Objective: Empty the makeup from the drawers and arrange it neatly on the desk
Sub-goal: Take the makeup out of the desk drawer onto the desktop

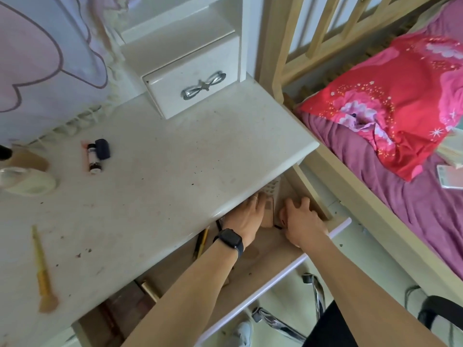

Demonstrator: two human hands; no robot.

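I see both hands inside the open pale wooden drawer (270,249) under the cream desk (162,171). The left hand (246,216) lies with fingers together on a tan flat case (267,216). The right hand (300,219) has curled, spread fingers (grip unclear).

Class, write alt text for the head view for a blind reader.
Two hands reach into the open drawer under a desk: the left hand, wearing a watch, lies on a tan item; the right hand curls beside it. A bottle and a yellow tool lie on the desk.
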